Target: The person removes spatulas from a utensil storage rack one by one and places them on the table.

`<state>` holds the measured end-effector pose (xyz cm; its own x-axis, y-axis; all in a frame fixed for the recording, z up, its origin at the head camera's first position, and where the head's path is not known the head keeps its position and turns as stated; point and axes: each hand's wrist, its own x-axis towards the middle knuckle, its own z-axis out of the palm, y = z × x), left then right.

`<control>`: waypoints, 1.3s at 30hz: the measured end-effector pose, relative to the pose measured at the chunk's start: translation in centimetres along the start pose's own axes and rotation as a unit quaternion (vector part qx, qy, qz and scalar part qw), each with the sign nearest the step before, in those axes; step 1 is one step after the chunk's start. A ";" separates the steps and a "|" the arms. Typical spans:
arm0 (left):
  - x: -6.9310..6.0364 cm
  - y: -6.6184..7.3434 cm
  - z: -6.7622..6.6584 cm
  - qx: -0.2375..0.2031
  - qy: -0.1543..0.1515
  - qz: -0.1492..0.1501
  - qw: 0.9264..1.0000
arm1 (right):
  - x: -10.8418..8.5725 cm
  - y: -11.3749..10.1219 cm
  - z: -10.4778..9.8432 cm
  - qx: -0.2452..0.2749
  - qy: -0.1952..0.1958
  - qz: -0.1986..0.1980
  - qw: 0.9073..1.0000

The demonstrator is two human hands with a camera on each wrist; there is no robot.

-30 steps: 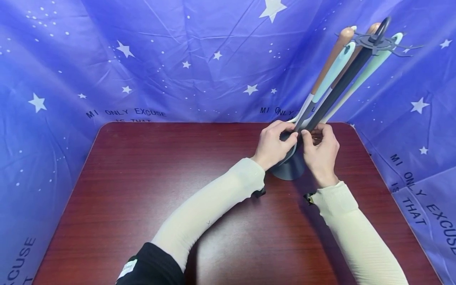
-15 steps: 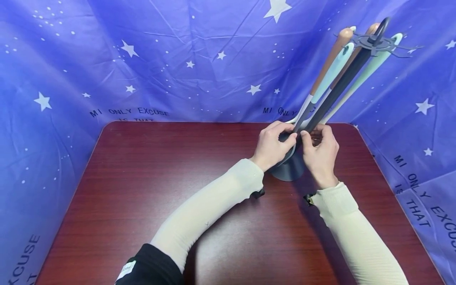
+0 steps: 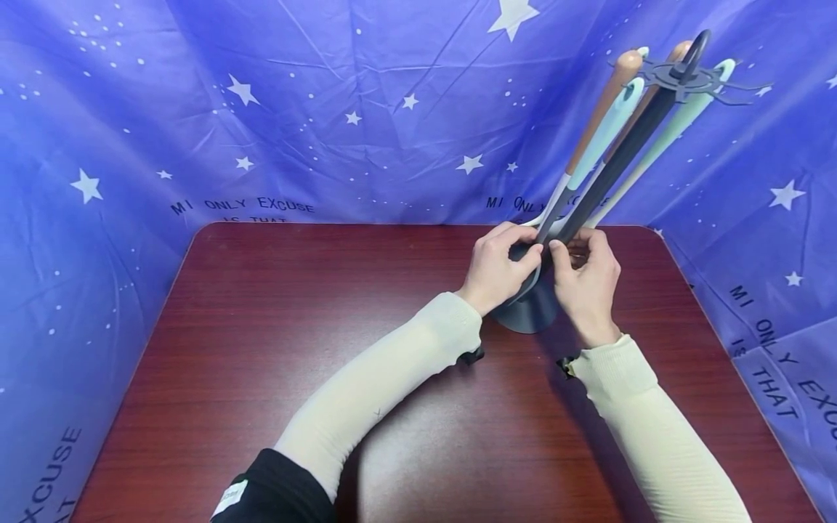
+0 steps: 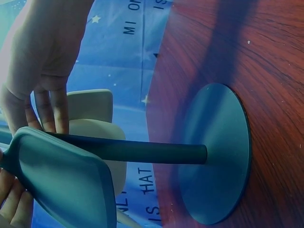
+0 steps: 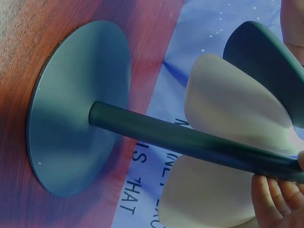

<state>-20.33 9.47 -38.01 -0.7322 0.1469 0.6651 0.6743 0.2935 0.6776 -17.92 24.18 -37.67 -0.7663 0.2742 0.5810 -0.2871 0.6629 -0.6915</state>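
the left hand [image 3: 498,267] pinches a blue-handled spatula [image 3: 604,138] by its dark shank, with the broad dark head [image 4: 66,173] just below that grip. close beside it, the right hand [image 3: 591,282] grasps the black pole [image 3: 619,163] of a utensil stand between thumb and fingers. well below both grips, the stand's round base [image 3: 526,317] rests on the wood-grain table [image 3: 294,349]. above them, the hooked ring [image 3: 683,77] carries two brown-handled utensils [image 3: 610,98] and a green-handled utensil [image 3: 683,125]. two pale utensil heads [image 5: 232,90] hang below the right hand's grip, behind the pole.
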 end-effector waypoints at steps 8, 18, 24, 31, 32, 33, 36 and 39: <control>-0.3 -0.2 -0.3 0.000 0.008 0.001 1.000 | -0.2 -0.2 0.2 0.004 -0.005 -0.001 1.000; -0.5 0.0 -1.0 0.004 0.010 0.000 1.000 | -0.5 -0.6 0.5 0.007 -0.009 0.005 1.000; -0.6 -0.1 -1.2 0.012 0.018 0.002 1.000 | -0.7 -0.8 0.8 0.014 -0.010 0.004 1.000; -0.8 -0.3 -1.5 0.011 0.024 -0.001 1.000 | -0.8 -1.2 1.1 0.023 -0.009 0.001 1.000; -0.9 -0.3 -1.5 0.011 0.025 -0.001 1.000 | -0.8 -1.2 1.1 0.025 -0.009 0.001 1.000; -0.9 -0.3 -1.6 0.011 0.025 -0.003 1.000 | -0.8 -1.3 1.2 0.027 -0.010 0.000 1.000; -0.9 -0.4 -1.7 0.009 0.025 -0.004 1.000 | -0.9 -1.3 1.3 0.031 -0.012 -0.003 0.999; -1.0 -0.5 -1.8 0.003 0.026 0.003 1.000 | -0.9 -1.4 1.3 0.029 -0.012 -0.008 0.999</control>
<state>-19.75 7.49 -38.43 -0.7219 0.0987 0.6849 0.6781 0.2981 0.6718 -17.55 22.12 -37.85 -0.7748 0.2458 0.5824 -0.3317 0.6262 -0.7055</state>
